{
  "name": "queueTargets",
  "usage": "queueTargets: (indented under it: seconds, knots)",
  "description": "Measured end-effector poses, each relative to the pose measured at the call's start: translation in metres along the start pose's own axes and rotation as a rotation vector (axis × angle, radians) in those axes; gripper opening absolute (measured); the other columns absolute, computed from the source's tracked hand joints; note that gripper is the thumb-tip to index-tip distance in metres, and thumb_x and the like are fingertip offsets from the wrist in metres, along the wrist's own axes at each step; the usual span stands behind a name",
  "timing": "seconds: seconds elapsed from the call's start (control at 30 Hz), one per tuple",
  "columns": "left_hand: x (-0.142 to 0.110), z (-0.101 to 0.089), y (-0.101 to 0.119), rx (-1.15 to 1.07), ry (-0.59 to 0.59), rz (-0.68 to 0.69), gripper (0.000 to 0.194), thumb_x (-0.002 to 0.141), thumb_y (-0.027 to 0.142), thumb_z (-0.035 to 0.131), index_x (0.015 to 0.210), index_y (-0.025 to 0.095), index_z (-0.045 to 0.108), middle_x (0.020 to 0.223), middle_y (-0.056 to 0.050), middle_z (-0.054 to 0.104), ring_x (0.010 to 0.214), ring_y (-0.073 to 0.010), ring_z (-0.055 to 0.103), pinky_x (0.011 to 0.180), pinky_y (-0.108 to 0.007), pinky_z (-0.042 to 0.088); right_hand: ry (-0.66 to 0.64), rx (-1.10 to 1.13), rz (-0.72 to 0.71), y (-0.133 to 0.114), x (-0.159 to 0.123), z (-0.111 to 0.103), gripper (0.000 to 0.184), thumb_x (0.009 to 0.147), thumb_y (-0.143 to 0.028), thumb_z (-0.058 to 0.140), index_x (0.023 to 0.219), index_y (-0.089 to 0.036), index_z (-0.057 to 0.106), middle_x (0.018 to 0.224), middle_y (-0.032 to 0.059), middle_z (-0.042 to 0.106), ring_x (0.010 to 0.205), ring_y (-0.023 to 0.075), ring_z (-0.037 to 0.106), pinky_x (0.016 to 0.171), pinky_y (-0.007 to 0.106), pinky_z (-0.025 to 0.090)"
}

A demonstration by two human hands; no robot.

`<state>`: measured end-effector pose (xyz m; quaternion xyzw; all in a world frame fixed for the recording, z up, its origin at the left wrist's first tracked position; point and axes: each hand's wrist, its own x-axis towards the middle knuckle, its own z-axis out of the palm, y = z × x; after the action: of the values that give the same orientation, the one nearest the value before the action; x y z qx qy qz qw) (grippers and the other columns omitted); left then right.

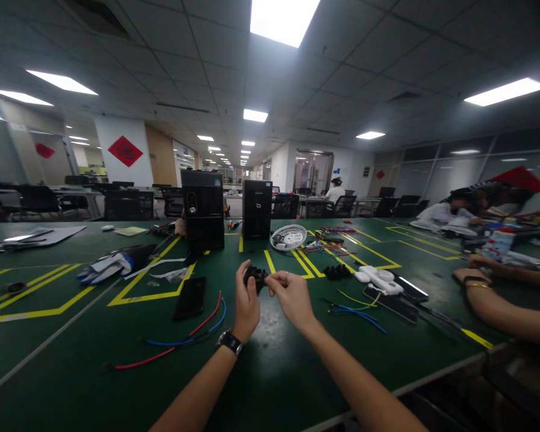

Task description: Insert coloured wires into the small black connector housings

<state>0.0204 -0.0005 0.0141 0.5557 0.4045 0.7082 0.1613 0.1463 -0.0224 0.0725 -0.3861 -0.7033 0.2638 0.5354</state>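
Note:
My left hand (246, 300) is closed around a small black part (255, 278), held above the green table (274, 372); a watch sits on that wrist. My right hand (291, 295) pinches at the same part from the right, fingers pressed together. On the table to the left of my hands lie red and blue wires (184, 339) and a black phone (190, 297). A second small black piece (337, 272) rests to the right. What exactly the black part is cannot be made out.
Two black computer towers (203, 209) (257, 209) stand at the back, a white fan grille (288, 236) beside them. White adapters (378, 279), more wires (357, 311) and gloves (105, 267) lie around. Another person's forearms (499, 306) rest at the right edge.

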Motion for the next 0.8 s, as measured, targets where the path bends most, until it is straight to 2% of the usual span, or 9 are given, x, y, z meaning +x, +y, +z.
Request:
queueTargets:
  seconds: [0.17, 0.23, 0.3, 0.4, 0.47, 0.57, 0.67, 0.73, 0.8]
  knots:
    - [0.013, -0.017, -0.002, 0.169, -0.166, 0.204, 0.045, 0.093, 0.045, 0.036, 0.128, 0.017, 0.043, 0.124, -0.013, 0.052, 0.116, -0.0238, 0.05, 0.1, -0.041, 0.038, -0.154, -0.003, 0.055, -0.006, 0.02, -0.006, 0.018, 0.078, -0.03, 0.061, 0.071, -0.015, 0.068, 0.052, -0.0017, 0.058, 0.049, 0.0112, 0.052, 0.051, 0.021, 0.037]
    - [0.014, -0.017, 0.002, 0.156, -0.176, 0.197, 0.044, 0.093, 0.045, 0.037, 0.127, 0.018, 0.043, 0.12, -0.012, 0.053, 0.113, -0.0228, 0.052, 0.098, -0.039, 0.039, -0.109, 0.053, 0.067, -0.001, 0.012, 0.002, 0.02, 0.079, -0.032, 0.06, 0.072, -0.015, 0.067, 0.054, -0.0013, 0.058, 0.051, 0.0115, 0.052, 0.052, 0.021, 0.038]
    - [0.016, -0.014, 0.007, 0.069, -0.101, 0.103, 0.043, 0.094, 0.045, 0.034, 0.128, 0.02, 0.042, 0.11, -0.009, 0.057, 0.101, -0.0196, 0.057, 0.091, -0.035, 0.043, -0.014, 0.135, 0.076, 0.006, -0.001, 0.014, 0.02, 0.081, -0.033, 0.058, 0.077, -0.015, 0.066, 0.055, -0.0013, 0.057, 0.053, 0.0121, 0.053, 0.053, 0.022, 0.039]
    - [0.026, -0.017, 0.011, -0.088, 0.119, -0.036, 0.042, 0.095, 0.045, 0.029, 0.13, 0.021, 0.037, 0.091, -0.004, 0.059, 0.074, -0.0139, 0.058, 0.071, -0.028, 0.047, -0.005, 0.174, 0.1, 0.016, -0.013, 0.022, 0.019, 0.081, -0.034, 0.058, 0.081, -0.016, 0.065, 0.054, -0.0016, 0.055, 0.052, 0.0126, 0.052, 0.052, 0.022, 0.038]
    - [0.035, -0.024, 0.011, -0.133, 0.217, -0.067, 0.042, 0.095, 0.046, 0.029, 0.126, 0.021, 0.04, 0.085, -0.003, 0.059, 0.071, -0.0134, 0.057, 0.065, -0.025, 0.046, 0.004, 0.157, 0.121, 0.02, -0.011, 0.019, 0.02, 0.08, -0.035, 0.059, 0.08, -0.016, 0.063, 0.054, -0.0015, 0.055, 0.051, 0.0125, 0.051, 0.051, 0.023, 0.037]
    - [0.043, -0.034, 0.017, -0.197, 0.23, -0.043, 0.038, 0.095, 0.045, 0.032, 0.119, 0.02, 0.047, 0.087, -0.003, 0.06, 0.078, -0.0141, 0.06, 0.073, -0.028, 0.047, 0.066, 0.166, 0.168, 0.022, 0.001, 0.016, 0.024, 0.082, -0.038, 0.057, 0.084, -0.015, 0.06, 0.055, -0.0014, 0.055, 0.05, 0.0121, 0.05, 0.05, 0.022, 0.038]
    - [0.039, -0.033, 0.032, -0.294, 0.182, 0.013, 0.037, 0.095, 0.045, 0.032, 0.119, 0.021, 0.046, 0.092, -0.004, 0.061, 0.08, -0.015, 0.061, 0.079, -0.031, 0.048, -0.226, 0.191, 0.208, 0.025, 0.007, 0.027, 0.022, 0.082, -0.032, 0.056, 0.094, -0.014, 0.062, 0.063, 0.0018, 0.063, 0.057, 0.0145, 0.058, 0.055, 0.024, 0.044]
    - [0.033, -0.028, 0.038, -0.314, 0.122, 0.0, 0.038, 0.094, 0.045, 0.033, 0.12, 0.021, 0.045, 0.093, -0.005, 0.062, 0.084, -0.0168, 0.062, 0.078, -0.032, 0.049, -0.405, 0.145, 0.155, 0.028, 0.007, 0.033, 0.025, 0.078, -0.021, 0.058, 0.101, -0.015, 0.063, 0.081, 0.0058, 0.069, 0.076, 0.018, 0.064, 0.07, 0.028, 0.049]
    - [0.025, -0.022, 0.036, -0.296, 0.078, -0.088, 0.04, 0.093, 0.048, 0.034, 0.121, 0.021, 0.045, 0.094, -0.006, 0.062, 0.085, -0.0176, 0.062, 0.075, -0.031, 0.05, -0.353, 0.046, 0.032, 0.03, 0.005, 0.03, 0.041, 0.074, -0.012, 0.058, 0.115, -0.016, 0.06, 0.108, 0.0089, 0.067, 0.102, 0.0207, 0.061, 0.089, 0.034, 0.046]
